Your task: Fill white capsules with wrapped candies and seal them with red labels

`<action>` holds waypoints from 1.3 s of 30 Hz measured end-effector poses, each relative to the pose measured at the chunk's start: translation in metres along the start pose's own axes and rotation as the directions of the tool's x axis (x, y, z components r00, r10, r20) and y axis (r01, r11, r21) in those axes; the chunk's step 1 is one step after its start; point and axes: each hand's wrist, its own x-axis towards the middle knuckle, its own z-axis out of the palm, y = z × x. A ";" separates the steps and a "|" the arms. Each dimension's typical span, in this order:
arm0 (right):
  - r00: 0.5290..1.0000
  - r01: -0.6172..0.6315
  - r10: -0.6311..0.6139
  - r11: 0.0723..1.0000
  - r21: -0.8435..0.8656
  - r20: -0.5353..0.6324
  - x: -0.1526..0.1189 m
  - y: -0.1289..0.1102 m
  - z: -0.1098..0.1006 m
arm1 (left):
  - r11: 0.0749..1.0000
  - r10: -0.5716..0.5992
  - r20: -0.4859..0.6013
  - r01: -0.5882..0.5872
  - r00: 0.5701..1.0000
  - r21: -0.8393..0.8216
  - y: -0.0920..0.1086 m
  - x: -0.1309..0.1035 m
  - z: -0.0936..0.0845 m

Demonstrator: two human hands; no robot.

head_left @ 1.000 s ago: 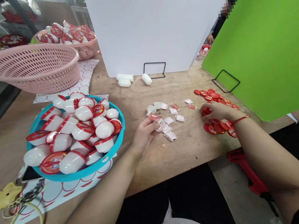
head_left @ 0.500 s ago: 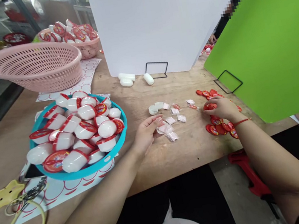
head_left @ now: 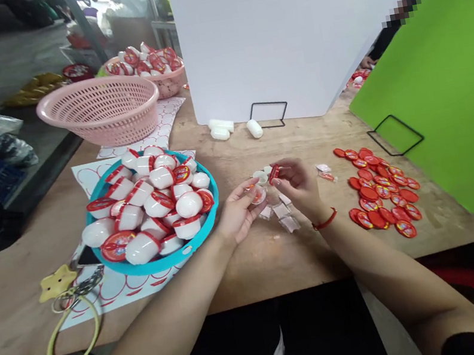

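In my left hand (head_left: 239, 210) is a small translucent cup (head_left: 258, 194), its open side facing up and right, with something reddish inside. My right hand (head_left: 299, 185) pinches a red lid (head_left: 273, 174) just right of the cup, the two apart. Behind them another whitish cup (head_left: 259, 177) lies on the table, partly hidden by my fingers. Small clear packets (head_left: 287, 217) with pale contents lie below and between my hands. Farther right is a loose spread of red printed lids (head_left: 381, 183).
A blue basin (head_left: 218, 202) of white capsules with red lids stands left, before an empty pink basket (head_left: 99, 112). A white board (head_left: 250, 36) and a green board (head_left: 456, 104) stand behind. Several white capsules (head_left: 255, 129) lie near the white board. A keyring (head_left: 70, 332) hangs over the front edge.
My right hand has come left from the lid pile with a red lid, close to the cup. My left hand has raised and turned the cup. The view has swung left.
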 end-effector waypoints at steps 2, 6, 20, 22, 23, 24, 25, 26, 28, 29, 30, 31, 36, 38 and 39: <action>0.999 -0.002 0.005 0.996 0.086 -0.041 0.011 0.008 0.013 | 0.999 0.028 -0.026 -0.027 0.999 0.042 0.002 0.002 -0.001; 0.999 0.034 -0.032 0.990 0.139 -0.011 0.016 0.018 0.021 | 0.993 0.052 -0.087 -0.043 0.995 0.110 0.005 0.005 -0.002; 0.931 0.235 -0.184 0.963 -0.131 0.316 0.012 0.021 0.017 | 0.970 0.088 -0.147 -0.051 0.985 0.237 0.003 0.011 -0.001; 0.880 0.288 -0.213 0.950 -0.121 0.424 0.014 0.023 0.013 | 0.961 0.083 -0.160 -0.037 0.984 0.273 0.004 0.011 -0.002; 0.859 0.306 -0.218 0.944 -0.123 0.463 0.015 0.024 0.012 | 0.957 0.077 -0.161 -0.027 0.984 0.290 0.004 0.011 -0.003; 0.845 0.317 -0.218 0.940 -0.129 0.489 0.015 0.024 0.010 | 0.950 0.074 -0.161 -0.020 0.984 0.311 0.003 0.012 -0.004; 0.838 0.324 -0.216 0.936 -0.138 0.502 0.016 0.025 0.010 | 0.940 0.077 -0.158 -0.019 0.984 0.339 0.003 0.012 -0.005; 0.836 0.326 -0.211 0.934 -0.149 0.506 0.016 0.026 0.009 | 0.928 0.088 -0.155 -0.024 0.984 0.373 0.002 0.012 -0.006; 0.845 0.320 -0.204 0.933 -0.163 0.495 0.016 0.027 0.009 | 0.898 0.111 -0.148 -0.036 0.983 0.439 0.001 0.013 -0.007; 0.849 0.315 -0.203 0.935 -0.160 0.488 0.016 0.028 0.010 | 0.888 0.114 -0.141 -0.037 0.983 0.457 0.002 0.013 -0.007; 0.849 0.312 -0.205 0.939 -0.148 0.487 0.016 0.028 0.010 | 0.886 0.108 -0.134 -0.034 0.985 0.461 0.002 0.012 -0.007; 0.846 0.306 -0.207 0.943 -0.131 0.491 0.015 0.028 0.010 | 0.891 0.097 -0.128 -0.029 0.987 0.454 0.002 0.012 -0.007; 0.836 0.187 -0.160 0.982 0.003 0.525 0.014 0.031 0.011 | 0.904 0.088 -0.122 -0.027 0.989 0.427 0.005 0.009 -0.003; 0.850 0.105 -0.118 0.993 0.055 0.513 0.013 0.033 0.012 | 0.894 0.097 -0.110 -0.037 0.989 0.446 0.005 0.008 -0.002; 0.859 0.069 -0.095 0.995 0.071 0.503 0.012 0.035 0.013 | 0.894 0.095 -0.112 -0.035 0.989 0.447 0.004 0.008 -0.002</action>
